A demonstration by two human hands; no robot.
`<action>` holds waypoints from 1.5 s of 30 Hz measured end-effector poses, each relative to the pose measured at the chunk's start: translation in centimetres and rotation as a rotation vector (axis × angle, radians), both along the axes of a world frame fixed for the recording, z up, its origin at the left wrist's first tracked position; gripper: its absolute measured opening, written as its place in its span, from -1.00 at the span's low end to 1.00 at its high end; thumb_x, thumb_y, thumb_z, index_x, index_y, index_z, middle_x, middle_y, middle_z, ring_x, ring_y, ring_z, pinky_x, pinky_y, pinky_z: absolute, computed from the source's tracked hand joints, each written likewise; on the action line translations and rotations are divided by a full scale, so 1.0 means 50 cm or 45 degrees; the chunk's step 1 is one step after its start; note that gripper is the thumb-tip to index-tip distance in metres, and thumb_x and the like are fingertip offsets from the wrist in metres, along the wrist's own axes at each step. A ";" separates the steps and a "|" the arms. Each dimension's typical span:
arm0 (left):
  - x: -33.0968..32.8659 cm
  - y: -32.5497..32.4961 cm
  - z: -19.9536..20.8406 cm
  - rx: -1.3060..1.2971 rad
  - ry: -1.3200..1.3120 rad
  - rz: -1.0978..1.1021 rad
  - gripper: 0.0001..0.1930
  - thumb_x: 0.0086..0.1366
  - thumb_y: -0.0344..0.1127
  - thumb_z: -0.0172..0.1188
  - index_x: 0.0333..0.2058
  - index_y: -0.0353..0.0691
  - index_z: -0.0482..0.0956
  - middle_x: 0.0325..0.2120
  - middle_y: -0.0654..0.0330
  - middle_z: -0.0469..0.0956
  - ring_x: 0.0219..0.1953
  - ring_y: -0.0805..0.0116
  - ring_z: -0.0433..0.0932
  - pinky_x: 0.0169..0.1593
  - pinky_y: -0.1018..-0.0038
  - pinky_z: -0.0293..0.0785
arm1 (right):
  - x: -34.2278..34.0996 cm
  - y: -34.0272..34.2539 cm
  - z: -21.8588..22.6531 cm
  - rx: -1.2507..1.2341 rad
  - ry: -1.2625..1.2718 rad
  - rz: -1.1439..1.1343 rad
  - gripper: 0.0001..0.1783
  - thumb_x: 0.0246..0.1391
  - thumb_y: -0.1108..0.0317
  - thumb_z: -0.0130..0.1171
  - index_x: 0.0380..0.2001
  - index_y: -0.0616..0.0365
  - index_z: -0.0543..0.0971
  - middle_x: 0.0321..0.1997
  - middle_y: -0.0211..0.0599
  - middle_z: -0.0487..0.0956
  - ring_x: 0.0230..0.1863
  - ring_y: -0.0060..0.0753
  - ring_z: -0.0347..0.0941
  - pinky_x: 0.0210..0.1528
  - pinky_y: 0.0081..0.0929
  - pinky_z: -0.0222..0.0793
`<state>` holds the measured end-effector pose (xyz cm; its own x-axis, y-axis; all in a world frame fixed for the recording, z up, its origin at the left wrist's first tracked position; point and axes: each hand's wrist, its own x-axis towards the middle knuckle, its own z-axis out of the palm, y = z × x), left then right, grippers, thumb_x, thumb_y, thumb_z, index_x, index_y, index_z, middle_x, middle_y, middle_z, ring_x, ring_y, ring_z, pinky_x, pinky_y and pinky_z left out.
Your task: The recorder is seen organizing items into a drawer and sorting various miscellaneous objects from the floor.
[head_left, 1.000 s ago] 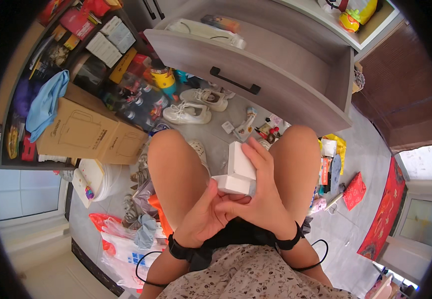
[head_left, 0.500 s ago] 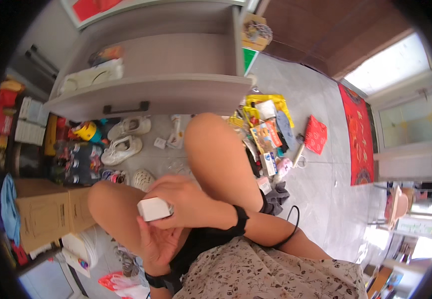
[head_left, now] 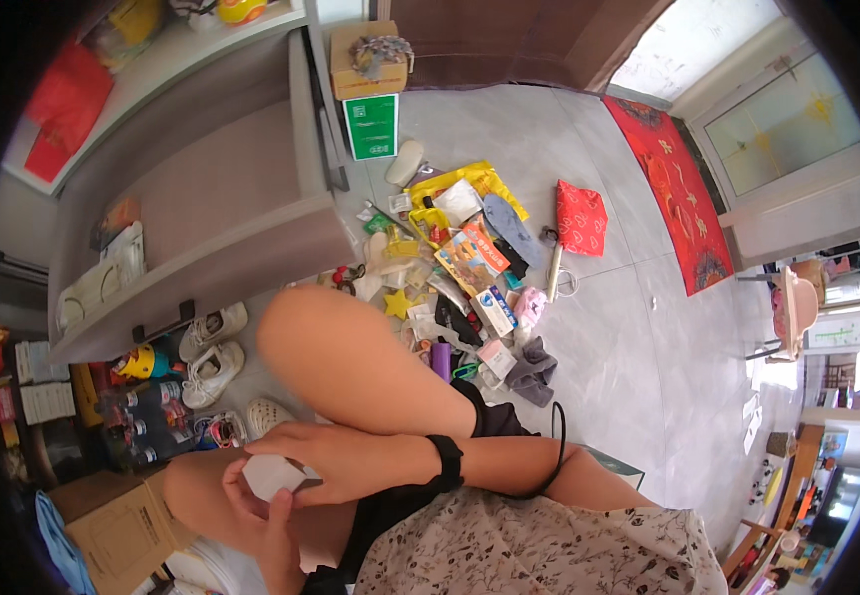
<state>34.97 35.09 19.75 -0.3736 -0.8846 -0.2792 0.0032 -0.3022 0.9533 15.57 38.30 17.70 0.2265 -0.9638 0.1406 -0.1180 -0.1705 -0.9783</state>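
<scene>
I sit on the floor with my knees raised. A small white box (head_left: 271,476) rests above my left thigh, held between both hands. My right hand (head_left: 336,458) lies over its top and right side, a black band on that wrist. My left hand (head_left: 263,524) grips it from below, fingers curled around its lower edge. Most of the box is hidden by my fingers.
An open grey drawer (head_left: 202,258) stands ahead on the left with papers inside. White shoes (head_left: 210,347) lie under it. Several small items litter the grey tile floor (head_left: 608,327), among them a yellow bag (head_left: 469,188) and a red pouch (head_left: 580,216). A cardboard box (head_left: 117,521) sits lower left.
My view has swung to the right, so the drawer slid to the left and the floor clutter came into sight. The white box stayed in both hands, now lower left over my thigh.
</scene>
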 end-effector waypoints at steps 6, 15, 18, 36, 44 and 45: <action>-0.080 -0.056 0.063 -0.623 -0.481 -0.165 -0.37 0.16 -0.13 0.25 0.12 -0.33 0.26 -0.13 0.13 0.39 -0.05 0.30 0.43 -0.01 0.48 0.39 | -0.066 0.008 0.054 0.044 -0.479 -0.099 -0.13 0.03 0.27 0.32 0.33 0.16 0.10 0.20 -0.09 0.32 0.20 -0.11 0.32 0.19 -0.30 0.32; -0.208 -0.056 0.091 -0.646 -0.433 -0.148 -0.30 0.19 0.16 0.22 0.08 -0.28 0.29 -0.13 0.11 0.41 -0.09 0.30 0.44 0.01 0.45 0.37 | -0.153 0.030 0.061 -0.246 -0.395 -0.450 -0.32 0.09 0.41 0.25 0.25 0.20 0.23 0.19 -0.12 0.36 0.20 -0.36 0.34 0.11 -0.44 0.41; -0.237 -0.059 0.108 -0.646 -0.460 -0.202 -0.28 0.18 0.21 0.23 0.07 -0.24 0.27 -0.03 0.11 0.34 0.01 0.30 0.37 0.09 0.42 0.29 | -0.160 0.026 0.035 -0.082 -0.637 -0.410 -0.31 0.08 0.47 0.24 0.26 0.20 0.21 0.21 -0.16 0.36 0.19 -0.36 0.36 0.12 -0.44 0.39; -0.257 -0.096 0.068 -0.524 -0.323 -0.240 -0.36 0.22 0.26 0.08 -0.05 -0.23 0.27 -0.11 0.12 0.28 -0.08 0.28 0.34 0.03 0.39 0.29 | -0.162 0.000 0.002 -0.037 -0.985 -0.315 -0.20 0.03 0.53 0.31 0.29 0.16 0.14 0.22 -0.14 0.36 0.20 -0.34 0.35 0.02 -0.47 0.44; -0.258 -0.237 0.171 -1.153 -0.272 0.139 -0.41 0.38 -0.05 -0.07 0.22 -0.36 0.13 0.12 -0.01 0.28 0.22 0.13 0.28 0.26 0.29 0.18 | -0.150 -0.003 0.006 0.194 -1.144 -0.268 -0.61 0.29 0.51 -0.05 0.16 0.24 0.28 -0.06 -0.21 0.50 -0.17 -0.50 0.57 -0.14 -0.58 0.54; -0.258 -0.267 0.194 -1.405 -0.794 0.138 -0.32 0.31 -0.08 0.02 0.27 -0.33 0.05 0.18 -0.04 0.22 0.20 0.11 0.27 0.24 0.27 0.17 | -0.150 -0.002 0.006 0.202 -1.150 -0.277 -0.61 0.29 0.51 -0.05 0.16 0.24 0.28 -0.06 -0.21 0.50 -0.17 -0.50 0.57 -0.14 -0.58 0.54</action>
